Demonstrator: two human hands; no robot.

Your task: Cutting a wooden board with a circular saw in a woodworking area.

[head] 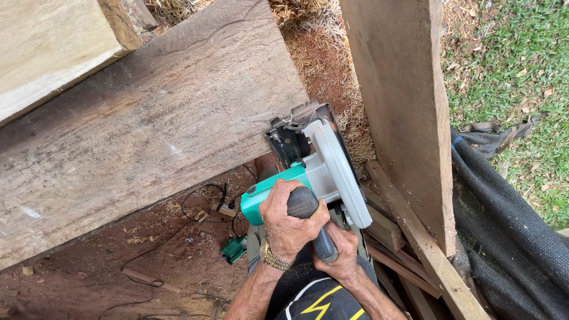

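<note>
A broad weathered grey wooden plank slants across red earth. At its end sits a teal-and-grey circular saw. Left hand and right hand each have their grip clamped on its dark handle.

The saw blade hides under the white guard, and the wide plank runs off the left edge.

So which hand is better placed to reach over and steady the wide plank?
Probably the left hand: it grips the saw nearest the wide plank; the right hand sits farther away.
</note>
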